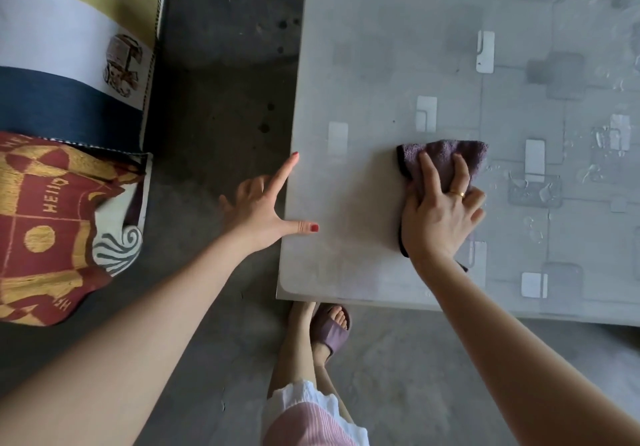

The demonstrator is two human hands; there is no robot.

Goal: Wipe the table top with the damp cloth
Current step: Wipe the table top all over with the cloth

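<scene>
Nearest, the right hand (pixel 441 210) lies flat on the purple damp cloth (pixel 445 160), its fingers (pixel 427 168) spread apart and pressing down on it rather than curling round it. The cloth sits on the tabletop (pixel 346 255) near the front left corner, bunched under the palm and fanning out past the fingertips.

The left hand (pixel 263 210) braces at the tabletop's left edge: thumb laid on the surface, index finger straight along the rim, the other fingers apparently curled below the edge and holding nothing.

Judging progress: the matte stretch between the 2 hands shows no droplets, so it looks already wiped or never wet. To the right of the right-hand fingers and beyond them, beads and smears of water (pixel 533 189) sit on the patterned surface, so most of the top seems left to do.

Beyond the fingertips the tabletop runs on, giving long strokes room. The left and near edges are close, so strokes that way must stop short.
</scene>
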